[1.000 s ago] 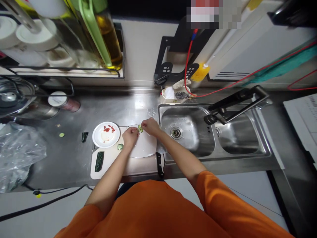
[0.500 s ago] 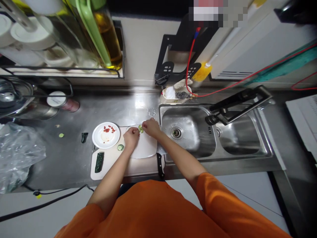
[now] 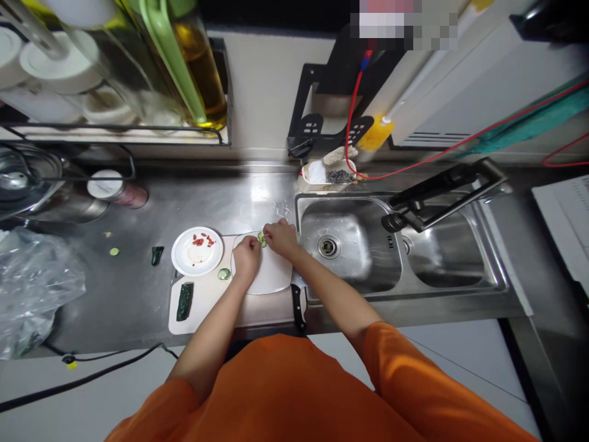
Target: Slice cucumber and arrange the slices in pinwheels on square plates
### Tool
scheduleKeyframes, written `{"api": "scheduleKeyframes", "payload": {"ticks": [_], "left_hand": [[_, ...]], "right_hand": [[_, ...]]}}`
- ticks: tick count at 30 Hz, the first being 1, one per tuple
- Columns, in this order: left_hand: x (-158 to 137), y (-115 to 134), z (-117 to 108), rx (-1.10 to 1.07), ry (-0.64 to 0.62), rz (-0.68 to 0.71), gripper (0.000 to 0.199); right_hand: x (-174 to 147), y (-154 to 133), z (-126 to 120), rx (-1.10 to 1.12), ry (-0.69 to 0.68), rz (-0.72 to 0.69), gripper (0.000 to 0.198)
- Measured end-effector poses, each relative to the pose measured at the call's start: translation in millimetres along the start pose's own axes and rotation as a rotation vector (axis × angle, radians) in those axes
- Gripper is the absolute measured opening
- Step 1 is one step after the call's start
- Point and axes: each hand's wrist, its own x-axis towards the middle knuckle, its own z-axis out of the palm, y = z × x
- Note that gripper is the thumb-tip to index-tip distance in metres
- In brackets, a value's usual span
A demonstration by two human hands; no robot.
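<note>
Over the far edge of a white rounded-square plate (image 3: 271,276), both hands meet at a few pale-green cucumber slices (image 3: 262,240). My left hand (image 3: 246,258) is closed in a pinch just left of the slices. From the right, my right hand (image 3: 281,238) pinches beside them, fingertips pressed together. What lies between the fingertips is too small to make out. A small stack of cucumber slices (image 3: 224,274) sits on the pale cutting board (image 3: 202,307), left of the plate. The dark green cucumber piece (image 3: 184,302) lies near the board's front left corner.
A round white plate (image 3: 188,265) holds small red pieces. The black-handled knife (image 3: 298,307) lies right of the plate, beside the double sink (image 3: 350,245). Farther left are a cucumber end (image 3: 157,255), a stray slice (image 3: 114,251) and a plastic bag (image 3: 41,288).
My left hand has shifted slightly right, closer to my right hand. My right hand stays almost in place by the cucumber slices.
</note>
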Motion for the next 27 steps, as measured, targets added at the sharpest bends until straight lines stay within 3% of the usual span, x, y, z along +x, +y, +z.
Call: {"api": "scheduleKeyframes", "payload": {"ticks": [5, 12, 20, 27], "left_hand": [[1.2, -2.9, 2.0, 0.061, 0.079, 0.109, 0.016], [0.2, -6.4, 1.9, 0.107, 0.038, 0.211, 0.020], [2.2, -5.9, -0.3, 0.122, 0.020, 0.191, 0.019], [1.6, -1.6, -5.8, 0.070, 0.012, 0.145, 0.020]], "right_hand": [[-1.6, -0.1, 2.2, -0.042, 0.001, -0.026, 0.023], [-4.0, -1.4, 3.4, -0.080, 0.023, -0.051, 0.029], [-9.8, 1.1, 7.3, -0.072, 0.069, -0.081, 0.031], [-17.9, 6.8, 7.0, -0.008, 0.090, -0.028, 0.028]]}}
